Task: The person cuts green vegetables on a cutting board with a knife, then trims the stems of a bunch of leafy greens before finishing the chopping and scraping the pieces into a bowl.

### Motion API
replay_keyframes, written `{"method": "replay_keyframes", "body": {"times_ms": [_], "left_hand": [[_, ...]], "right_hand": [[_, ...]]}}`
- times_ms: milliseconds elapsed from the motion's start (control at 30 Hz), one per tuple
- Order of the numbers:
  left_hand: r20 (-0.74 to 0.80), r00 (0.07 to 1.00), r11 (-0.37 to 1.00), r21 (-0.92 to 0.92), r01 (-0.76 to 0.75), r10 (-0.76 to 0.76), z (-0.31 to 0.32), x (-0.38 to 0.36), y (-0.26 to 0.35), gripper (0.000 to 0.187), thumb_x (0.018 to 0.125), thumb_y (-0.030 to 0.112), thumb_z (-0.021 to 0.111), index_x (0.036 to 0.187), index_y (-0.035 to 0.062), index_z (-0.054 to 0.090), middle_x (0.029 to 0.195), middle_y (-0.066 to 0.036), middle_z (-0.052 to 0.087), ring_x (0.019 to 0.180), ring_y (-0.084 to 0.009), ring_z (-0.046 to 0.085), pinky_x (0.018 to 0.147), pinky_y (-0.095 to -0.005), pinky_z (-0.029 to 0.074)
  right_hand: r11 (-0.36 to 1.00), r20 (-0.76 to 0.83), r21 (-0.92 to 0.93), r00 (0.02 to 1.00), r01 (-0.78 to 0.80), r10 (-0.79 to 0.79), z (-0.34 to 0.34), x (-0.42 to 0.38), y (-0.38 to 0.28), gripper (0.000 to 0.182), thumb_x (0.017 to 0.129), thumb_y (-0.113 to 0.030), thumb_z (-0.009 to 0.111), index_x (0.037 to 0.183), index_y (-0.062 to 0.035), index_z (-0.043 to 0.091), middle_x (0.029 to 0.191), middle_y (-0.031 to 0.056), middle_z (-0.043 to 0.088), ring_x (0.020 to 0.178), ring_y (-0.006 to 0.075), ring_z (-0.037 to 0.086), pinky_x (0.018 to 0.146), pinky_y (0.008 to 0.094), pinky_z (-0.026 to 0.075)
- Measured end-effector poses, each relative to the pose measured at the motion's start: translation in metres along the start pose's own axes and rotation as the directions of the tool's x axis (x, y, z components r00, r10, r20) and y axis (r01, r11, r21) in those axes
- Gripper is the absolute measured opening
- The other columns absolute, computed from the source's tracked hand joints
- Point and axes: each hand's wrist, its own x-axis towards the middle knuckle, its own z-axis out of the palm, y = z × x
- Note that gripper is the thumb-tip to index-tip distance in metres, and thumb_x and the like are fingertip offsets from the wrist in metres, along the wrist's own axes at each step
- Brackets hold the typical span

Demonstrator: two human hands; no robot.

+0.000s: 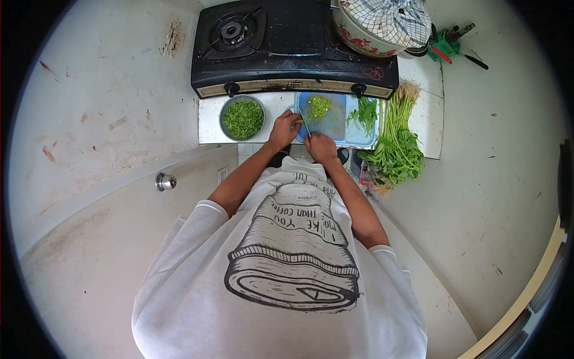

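My right hand [321, 147] is closed around the handle of a knife [305, 124], whose narrow blade points up and to the left over the blue cutting board [338, 139]. Close to the blade, at the board's left edge, my left hand [286, 129] has its fingers pinched together on what look like thin green stems, mostly hidden by the fingers. A small heap of chopped light-green stems [318, 107] lies on the board just beyond the knife. Cut green leaves [363, 113] rest on the board's right side.
A round bowl [223, 125] of finely chopped greens stands left of the board. Right of it, a big bunch of leafy greens with roots [399, 128] hangs over the counter edge. Behind are a black gas stove [293, 70], a cloth-covered floral pot [366, 45] and a green basket [443, 48] with utensils.
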Motion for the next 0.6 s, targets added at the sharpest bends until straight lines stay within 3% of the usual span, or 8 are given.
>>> {"method": "replay_keyframes", "body": {"times_ms": [167,467,600], "left_hand": [[0.017,1.0,1.0,0.003,0.008,-0.008,-0.002,0.001,0.0,0.018,0.084,0.002,0.069,0.101,-0.0003,0.073,0.091,-0.017,0.065,0.08,-0.0323,0.07,0.077,-0.0405,0.057],[-0.015,0.999,0.999,-0.036,-0.034,0.033,-0.001,-0.001,-0.01,0.015,0.085,0.002,0.071,0.101,-0.0008,0.072,0.091,-0.016,0.065,0.079,-0.0316,0.07,0.075,-0.039,0.058],[0.008,0.999,0.999,-0.029,-0.039,0.039,-0.004,0.003,-0.009,0.017,0.085,0.002,0.072,0.102,-0.0015,0.071,0.092,-0.017,0.066,0.079,-0.0305,0.071,0.075,-0.038,0.059]], "right_hand": [[0.998,0.06,-0.016,0.996,-0.062,0.063,-0.002,-0.016,-0.002,0.044,0.101,-0.037,0.051,0.092,0.0014,0.07,0.087,0.027,0.072,0.085,0.0426,0.073,0.078,0.0514,0.059],[0.999,-0.027,0.042,1.0,-0.013,0.014,0.011,0.003,-0.005,0.045,0.101,-0.039,0.052,0.093,0.0022,0.069,0.083,0.0282,0.072,0.081,0.0445,0.072,0.077,0.0529,0.058],[0.994,0.025,-0.004,0.993,-0.113,0.113,0.007,-0.015,-0.002,0.043,0.1,-0.037,0.054,0.091,0.0017,0.07,0.087,0.027,0.073,0.084,0.0426,0.073,0.077,0.051,0.059]]}}
